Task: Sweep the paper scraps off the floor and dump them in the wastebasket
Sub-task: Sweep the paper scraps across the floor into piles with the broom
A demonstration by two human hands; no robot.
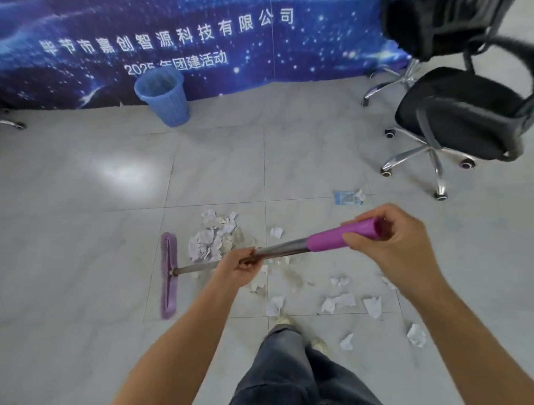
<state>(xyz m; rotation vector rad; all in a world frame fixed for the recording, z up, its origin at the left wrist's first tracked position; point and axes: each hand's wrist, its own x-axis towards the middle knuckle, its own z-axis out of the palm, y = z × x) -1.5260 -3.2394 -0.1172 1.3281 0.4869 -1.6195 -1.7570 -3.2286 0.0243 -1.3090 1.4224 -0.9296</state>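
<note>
Both hands hold the broom (286,247). The left hand (238,267) is curled round the bare metal shaft at about mid-length, with the fingers wrapped underneath. The right hand (391,242) grips the upper end of the purple handle sleeve (332,238), with the fingers closed over its top. The shaft runs from the right hand through the left hand, then down and leftward to the broom head (169,275). The broom head is a purple bar to the left of the left hand, at floor level, with its long axis pointing away from the person.

The paper scraps (212,239) are on the floor (76,243). The main pile lies just beyond the shaft, between the broom head and the left hand. Loose pieces (339,302) are scattered on the near side of the shaft, between the two hands and under the right forearm. A blue wrapper (349,197) lies just beyond the right hand.

The wastebasket (164,96) is blue and upright. It stands well beyond the left hand, at the foot of a blue banner (65,33) with white lettering.

Two black office chairs (459,121) stand beyond and to the right of the right hand. The person's jeans (287,371) and light shoes show between the forearms, nearer than both hands
</note>
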